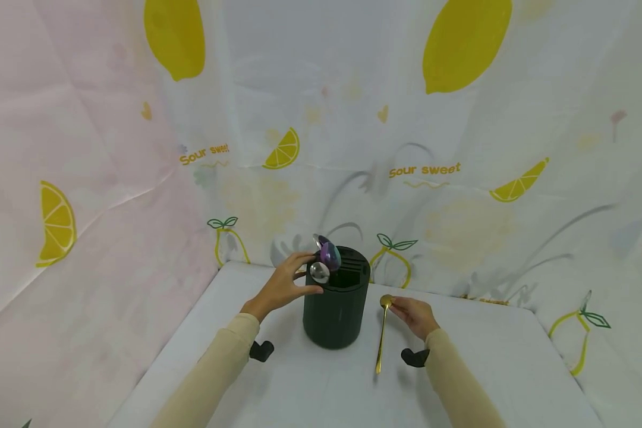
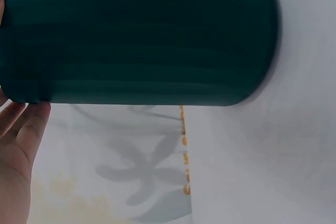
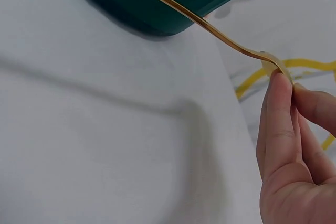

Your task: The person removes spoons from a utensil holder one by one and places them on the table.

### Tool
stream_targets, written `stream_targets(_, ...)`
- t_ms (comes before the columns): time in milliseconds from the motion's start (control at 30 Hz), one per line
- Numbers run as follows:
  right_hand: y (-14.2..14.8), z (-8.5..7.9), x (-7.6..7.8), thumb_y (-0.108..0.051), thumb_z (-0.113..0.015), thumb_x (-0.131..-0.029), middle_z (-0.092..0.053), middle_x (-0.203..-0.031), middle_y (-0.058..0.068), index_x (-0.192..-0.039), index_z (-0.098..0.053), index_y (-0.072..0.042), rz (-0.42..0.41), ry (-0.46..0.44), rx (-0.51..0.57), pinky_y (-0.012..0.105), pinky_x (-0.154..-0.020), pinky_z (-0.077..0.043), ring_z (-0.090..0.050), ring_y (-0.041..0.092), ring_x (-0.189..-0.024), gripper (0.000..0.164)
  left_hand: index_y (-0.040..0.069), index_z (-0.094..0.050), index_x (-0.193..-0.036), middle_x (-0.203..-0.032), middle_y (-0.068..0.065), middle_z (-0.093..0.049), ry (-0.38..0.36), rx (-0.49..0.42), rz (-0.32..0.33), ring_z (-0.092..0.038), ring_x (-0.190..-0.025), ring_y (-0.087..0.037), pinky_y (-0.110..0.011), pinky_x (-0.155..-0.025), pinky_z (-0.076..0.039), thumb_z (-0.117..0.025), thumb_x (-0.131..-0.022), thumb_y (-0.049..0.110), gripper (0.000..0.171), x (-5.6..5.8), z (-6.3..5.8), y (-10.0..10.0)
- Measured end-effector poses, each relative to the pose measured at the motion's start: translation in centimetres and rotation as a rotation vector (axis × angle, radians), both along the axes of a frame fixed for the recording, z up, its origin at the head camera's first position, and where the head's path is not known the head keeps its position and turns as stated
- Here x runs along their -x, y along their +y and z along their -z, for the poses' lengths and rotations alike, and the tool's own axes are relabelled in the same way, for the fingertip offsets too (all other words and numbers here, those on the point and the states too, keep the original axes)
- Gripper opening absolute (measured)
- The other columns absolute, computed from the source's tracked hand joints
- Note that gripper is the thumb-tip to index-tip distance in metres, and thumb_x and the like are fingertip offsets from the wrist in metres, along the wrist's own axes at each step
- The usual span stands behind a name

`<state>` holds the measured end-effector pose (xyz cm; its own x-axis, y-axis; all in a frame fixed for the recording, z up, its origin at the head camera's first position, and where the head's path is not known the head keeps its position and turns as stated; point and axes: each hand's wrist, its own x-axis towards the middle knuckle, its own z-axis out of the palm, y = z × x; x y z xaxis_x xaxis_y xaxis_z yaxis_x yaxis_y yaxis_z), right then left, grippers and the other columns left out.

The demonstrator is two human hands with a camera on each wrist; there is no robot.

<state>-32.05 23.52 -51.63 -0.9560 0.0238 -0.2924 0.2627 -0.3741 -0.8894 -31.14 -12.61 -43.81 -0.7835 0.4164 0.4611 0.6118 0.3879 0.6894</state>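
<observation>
A dark green cylindrical utensil holder [image 1: 334, 318] stands upright on the white table, its slotted black top facing up. Spoons lean in its left compartment: a silver spoon [image 1: 319, 273], a purple iridescent spoon [image 1: 330, 257] and another bowl behind them. My left hand [image 1: 287, 281] grips the holder near its top, thumb in front and fingers at the far side; its fingertips [image 2: 39, 114] press the green wall in the left wrist view. To the right, my right hand [image 1: 414, 315] pinches a gold spoon [image 1: 382, 336] by its bowl, the long handle hanging down above the table.
The white table [image 1: 460, 356] ends at a white curtain [image 1: 321, 119] printed with lemons, close behind the holder. A pinkish curtain [image 1: 85, 148] hangs along the left side. Dark wrist mounts [image 1: 261, 351] show beneath both sleeves.
</observation>
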Motion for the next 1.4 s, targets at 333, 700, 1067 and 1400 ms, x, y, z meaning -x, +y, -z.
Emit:
stream_targets(333,0.0,1.5,-0.4,0.014,-0.062,-0.088,-0.069,-0.09,0.016,-0.103,-0.065,0.015,0.009,-0.018,0.038,0.029,-0.083,-0.058,-0.07,0.021,-0.085,0.015,0.015,-0.049,-0.142,-0.141,0.005,-0.043,-0.006,-0.003,-0.004,-0.044,-0.129,-0.014,-0.036,-0.098,-0.051,-0.082,-0.074,0.048,0.082,0.1,0.2,0.0)
stream_targets(700,-0.5,2.5,-0.6,0.01,-0.066,-0.087,-0.07,-0.091,0.016,-0.114,-0.06,0.02,0.021,-0.034,-0.075,0.028,-0.077,-0.059,-0.07,0.02,-0.081,0.03,0.014,-0.049,-0.142,-0.141,0.003,-0.043,-0.003,0.012,-0.007,-0.045,-0.129,-0.014,-0.031,-0.097,-0.051,-0.082,-0.075,0.047,0.082,0.0,0.0,0.0)
stream_targets(1067,-0.7,3.8,-0.8,0.016,-0.064,-0.083,-0.069,-0.09,0.019,-0.11,-0.059,0.023,0.041,-0.011,-0.081,0.031,-0.076,-0.06,-0.07,0.024,-0.082,0.028,0.014,-0.049,-0.142,-0.141,0.007,-0.042,-0.019,0.019,-0.015,-0.044,-0.128,-0.011,-0.027,-0.096,-0.051,-0.082,-0.074,0.048,0.083,-0.1,-0.1,0.1)
stream_targets(1400,-0.9,3.9,-1.0,0.011,-0.069,-0.082,-0.07,-0.089,0.019,-0.107,-0.063,0.02,0.03,-0.026,-0.239,0.027,-0.071,-0.06,-0.07,0.019,-0.076,0.027,0.013,-0.048,-0.142,-0.141,0.005,-0.043,-0.006,0.012,0.0,-0.046,-0.128,-0.014,-0.032,-0.095,-0.052,-0.081,-0.075,0.048,0.083,0.1,0.1,-0.1)
